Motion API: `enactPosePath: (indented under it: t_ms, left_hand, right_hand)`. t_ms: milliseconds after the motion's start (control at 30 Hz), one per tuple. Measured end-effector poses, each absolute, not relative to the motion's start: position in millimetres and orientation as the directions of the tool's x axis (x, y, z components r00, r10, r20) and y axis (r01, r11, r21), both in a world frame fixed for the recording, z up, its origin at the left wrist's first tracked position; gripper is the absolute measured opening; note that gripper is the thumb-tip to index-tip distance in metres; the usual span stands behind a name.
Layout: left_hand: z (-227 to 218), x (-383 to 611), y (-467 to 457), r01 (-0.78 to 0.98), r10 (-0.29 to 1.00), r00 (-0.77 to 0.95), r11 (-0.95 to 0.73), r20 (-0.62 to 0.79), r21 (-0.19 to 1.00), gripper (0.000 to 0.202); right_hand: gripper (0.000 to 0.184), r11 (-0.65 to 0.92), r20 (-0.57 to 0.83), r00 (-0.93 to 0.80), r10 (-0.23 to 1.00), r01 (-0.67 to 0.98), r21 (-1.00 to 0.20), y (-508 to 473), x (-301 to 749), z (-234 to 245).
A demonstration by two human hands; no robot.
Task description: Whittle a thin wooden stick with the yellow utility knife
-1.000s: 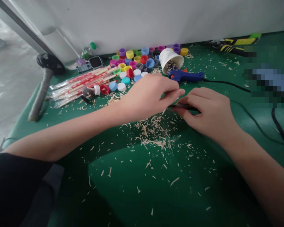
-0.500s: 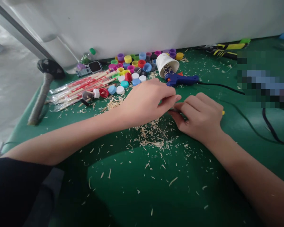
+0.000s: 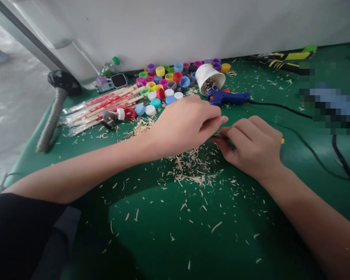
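My left hand [image 3: 189,122] is closed in a pinch above the wood shavings [image 3: 192,167], its back towards me. What its fingers hold, if anything, is hidden. Just to its right, my right hand [image 3: 252,146] is wrapped around a slim tool. The tool's thin dark front [image 3: 218,136] shows by the thumb, and a small yellow end [image 3: 282,140] sticks out behind the hand; its kind is not clear. The two hands' fingertips are close together. Pale shavings lie under and around them on the green table [image 3: 151,256].
Many coloured bottle caps [image 3: 177,77], plastic-wrapped sticks [image 3: 105,103] and a taped hammer-like tool [image 3: 54,112] lie at the back left. A blue glue gun [image 3: 231,98] rests against a tipped white cup [image 3: 211,77]. Yellow-black pliers [image 3: 286,64] are at the back right; a cable [image 3: 280,107] crosses the right side.
The view has shifted slightly, so everything sits a little further right. Both hands keep almost the same pose and closeness.
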State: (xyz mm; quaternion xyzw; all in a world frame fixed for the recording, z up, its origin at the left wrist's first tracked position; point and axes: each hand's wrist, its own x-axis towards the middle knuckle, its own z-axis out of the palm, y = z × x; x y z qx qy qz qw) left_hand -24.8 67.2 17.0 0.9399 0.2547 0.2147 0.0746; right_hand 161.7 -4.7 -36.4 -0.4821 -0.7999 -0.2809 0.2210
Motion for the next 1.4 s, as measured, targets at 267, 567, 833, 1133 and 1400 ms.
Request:
enactPosePath:
  t_ms: [267, 567, 833, 1133, 1400]
  left_hand:
    - [19.1, -25.0, 66.6, 0.438, 0.505, 0.789, -0.862, 0.35, 0.256, 0.04]
    - [19.4, -24.5, 67.7, 0.456, 0.522, 0.779, -0.852, 0.347, 0.259, 0.04]
    - [19.5, -24.7, 65.2, 0.437, 0.508, 0.779, -0.86, 0.367, 0.264, 0.038]
    - [20.7, -24.1, 69.0, 0.46, 0.536, 0.778, -0.841, 0.327, 0.284, 0.039]
    - [20.3, -25.8, 70.2, 0.441, 0.526, 0.781, -0.847, 0.338, 0.297, 0.04]
  right_hand:
    - [0.027, 0.472, 0.49, -0.527, 0.694, 0.848, 0.243, -2.3, 162.1, -37.5]
    - [0.03, 0.343, 0.599, -0.39, 0.7, 0.918, 0.197, -4.1, 160.9, -33.9]
    - [0.028, 0.408, 0.527, -0.477, 0.704, 0.878, 0.249, -2.8, 159.3, -39.1]
    - [0.03, 0.347, 0.56, -0.382, 0.735, 0.922, 0.173, -2.6, 160.5, -35.1]
    - [0.03, 0.417, 0.446, -0.481, 0.754, 0.876, 0.24, -1.2, 156.3, -37.0]
